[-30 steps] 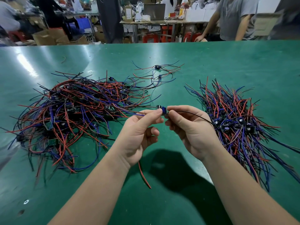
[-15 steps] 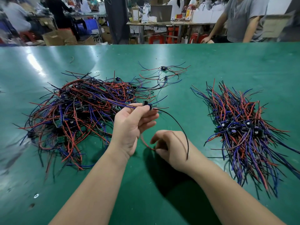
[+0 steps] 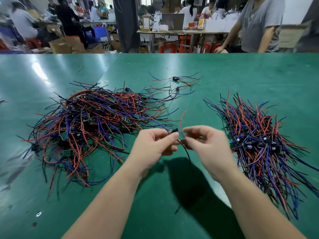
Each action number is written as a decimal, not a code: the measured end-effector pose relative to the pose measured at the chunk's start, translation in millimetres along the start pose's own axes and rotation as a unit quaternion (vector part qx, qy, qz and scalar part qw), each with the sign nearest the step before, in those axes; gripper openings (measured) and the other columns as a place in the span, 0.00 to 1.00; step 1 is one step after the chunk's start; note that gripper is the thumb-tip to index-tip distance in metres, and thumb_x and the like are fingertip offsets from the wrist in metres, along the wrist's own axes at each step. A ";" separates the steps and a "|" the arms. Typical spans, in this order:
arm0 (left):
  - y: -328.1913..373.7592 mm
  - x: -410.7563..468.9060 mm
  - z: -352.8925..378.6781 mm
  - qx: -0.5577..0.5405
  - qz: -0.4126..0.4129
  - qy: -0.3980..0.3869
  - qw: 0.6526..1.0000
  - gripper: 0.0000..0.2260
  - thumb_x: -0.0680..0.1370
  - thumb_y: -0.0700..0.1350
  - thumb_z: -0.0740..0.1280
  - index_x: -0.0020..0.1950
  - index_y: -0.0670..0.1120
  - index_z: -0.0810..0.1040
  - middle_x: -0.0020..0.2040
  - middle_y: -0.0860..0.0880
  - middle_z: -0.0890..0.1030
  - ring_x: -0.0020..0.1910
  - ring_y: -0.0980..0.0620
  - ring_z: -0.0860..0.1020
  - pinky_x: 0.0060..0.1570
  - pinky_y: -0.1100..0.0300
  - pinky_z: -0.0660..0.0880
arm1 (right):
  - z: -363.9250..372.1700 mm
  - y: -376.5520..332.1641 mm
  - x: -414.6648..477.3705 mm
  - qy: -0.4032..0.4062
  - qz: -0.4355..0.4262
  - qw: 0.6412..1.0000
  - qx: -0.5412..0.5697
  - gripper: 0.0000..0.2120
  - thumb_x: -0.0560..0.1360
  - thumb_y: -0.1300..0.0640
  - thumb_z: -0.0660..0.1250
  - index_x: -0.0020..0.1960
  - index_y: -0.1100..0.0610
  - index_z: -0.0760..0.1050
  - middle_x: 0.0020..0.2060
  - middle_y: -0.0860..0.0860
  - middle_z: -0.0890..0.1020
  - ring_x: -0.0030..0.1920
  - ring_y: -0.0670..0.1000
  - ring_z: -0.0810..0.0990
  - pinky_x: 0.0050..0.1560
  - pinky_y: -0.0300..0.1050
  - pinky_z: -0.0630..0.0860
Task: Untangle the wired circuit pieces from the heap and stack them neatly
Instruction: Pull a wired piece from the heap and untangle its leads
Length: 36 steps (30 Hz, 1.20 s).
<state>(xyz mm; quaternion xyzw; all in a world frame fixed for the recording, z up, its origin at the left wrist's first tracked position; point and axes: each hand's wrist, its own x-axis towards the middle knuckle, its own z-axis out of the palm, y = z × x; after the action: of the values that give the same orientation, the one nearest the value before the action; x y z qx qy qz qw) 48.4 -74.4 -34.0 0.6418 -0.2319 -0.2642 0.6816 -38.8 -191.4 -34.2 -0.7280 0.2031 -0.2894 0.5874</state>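
A tangled heap [image 3: 89,125] of small circuit pieces with red, blue and black wires lies on the left of the green table [image 3: 241,75]. A neater stack [image 3: 259,144] of such pieces, wires fanned out, lies on the right. Between them, above the table, my left hand [image 3: 151,147] pinches one small circuit piece [image 3: 173,130] by its body. My right hand [image 3: 207,145] pinches that piece's wires: a red wire [image 3: 181,120] curves upward and a black wire [image 3: 185,151] hangs down.
Two loose wired pieces [image 3: 175,83] lie apart further back in the middle. Beyond the table's far edge are people, cardboard boxes [image 3: 65,44], red stools and a workbench [image 3: 181,31].
My right hand has risen from low near the table to meet my left hand at the piece. It now holds the piece's wires, and the red wire has swung upward.
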 end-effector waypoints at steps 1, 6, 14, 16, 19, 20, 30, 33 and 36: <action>-2.2 -0.3 1.4 0.020 0.007 -0.007 1.000 0.06 0.76 0.38 0.68 0.39 0.40 0.79 0.32 0.48 0.82 0.28 0.57 0.79 0.32 0.65 0.77 | 5.8 2.1 -2.7 -0.021 0.008 1.000 0.001 0.16 0.72 0.72 0.67 0.41 0.50 0.80 0.34 0.46 0.85 0.37 0.44 0.83 0.44 0.39 0.79; -5.9 1.3 -1.3 0.161 0.068 -0.015 0.985 0.11 0.78 0.39 0.66 0.38 0.35 0.80 0.32 0.42 0.82 0.30 0.54 0.76 0.32 0.61 0.76 | 7.3 6.6 -4.7 -0.024 0.080 0.989 0.123 0.07 0.69 0.68 0.72 0.43 0.58 0.83 0.39 0.55 0.86 0.38 0.51 0.83 0.42 0.41 0.80; -8.8 -0.6 -0.8 0.249 0.084 0.000 0.965 0.15 0.76 0.53 0.62 0.32 0.49 0.79 0.29 0.50 0.81 0.25 0.50 0.77 0.29 0.60 0.72 | -8.6 -10.8 6.1 -0.035 0.187 0.962 0.195 0.13 0.55 0.71 0.72 0.38 0.67 0.77 0.31 0.60 0.82 0.28 0.50 0.81 0.29 0.35 0.77; -7.9 -0.9 -1.2 0.257 0.090 0.022 0.962 0.16 0.74 0.56 0.59 0.37 0.48 0.80 0.31 0.53 0.82 0.28 0.48 0.78 0.32 0.56 0.75 | -23.9 -24.6 23.2 -0.022 0.199 0.961 0.193 0.13 0.55 0.70 0.70 0.39 0.67 0.75 0.31 0.61 0.82 0.27 0.50 0.82 0.28 0.34 0.77; -8.8 1.4 -4.6 0.253 0.103 0.055 0.960 0.17 0.76 0.54 0.60 0.40 0.42 0.79 0.32 0.57 0.82 0.26 0.56 0.76 0.33 0.56 0.76 | -45.9 -49.0 65.4 0.010 0.187 0.964 0.188 0.14 0.57 0.69 0.69 0.43 0.66 0.74 0.31 0.60 0.83 0.29 0.50 0.83 0.33 0.35 0.80; -9.0 2.5 -6.3 0.258 0.110 0.067 0.958 0.15 0.77 0.52 0.61 0.39 0.42 0.79 0.32 0.57 0.82 0.26 0.59 0.75 0.32 0.57 0.75 | -49.7 -56.3 83.6 0.018 0.178 0.967 0.182 0.14 0.58 0.69 0.69 0.44 0.66 0.74 0.31 0.59 0.83 0.30 0.50 0.83 0.34 0.36 0.80; -8.0 -0.5 -5.1 0.277 0.161 0.104 0.941 0.12 0.76 0.43 0.66 0.59 0.47 0.81 0.44 0.55 0.83 0.37 0.64 0.76 0.43 0.73 0.72 | -13.0 -64.3 233.8 0.062 0.035 0.958 -0.277 0.24 0.75 0.46 0.67 0.68 0.52 0.71 0.61 0.51 0.76 0.45 0.49 0.75 0.43 0.41 0.72; -5.2 -1.4 -5.4 0.286 0.184 0.102 0.935 0.13 0.76 0.42 0.66 0.60 0.46 0.80 0.48 0.53 0.80 0.42 0.62 0.77 0.47 0.68 0.74 | -3.1 -57.5 209.4 0.056 -0.001 0.957 -0.286 0.25 0.75 0.52 0.66 0.72 0.51 0.67 0.66 0.52 0.72 0.48 0.52 0.76 0.46 0.42 0.72; 4.7 -3.7 -7.1 0.310 0.230 0.114 0.915 0.13 0.75 0.42 0.66 0.59 0.45 0.80 0.50 0.52 0.80 0.47 0.58 0.77 0.52 0.67 0.72 | 2.8 -49.2 159.7 0.037 0.022 0.973 -0.227 0.21 0.74 0.59 0.67 0.66 0.50 0.73 0.57 0.51 0.76 0.46 0.51 0.78 0.43 0.43 0.73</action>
<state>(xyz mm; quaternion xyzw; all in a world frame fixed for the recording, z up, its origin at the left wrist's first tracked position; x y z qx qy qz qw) 50.6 -66.5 -29.7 0.7758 -0.3639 0.0597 0.5119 80.7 -279.6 42.4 -0.8263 0.3011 -0.2498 0.4053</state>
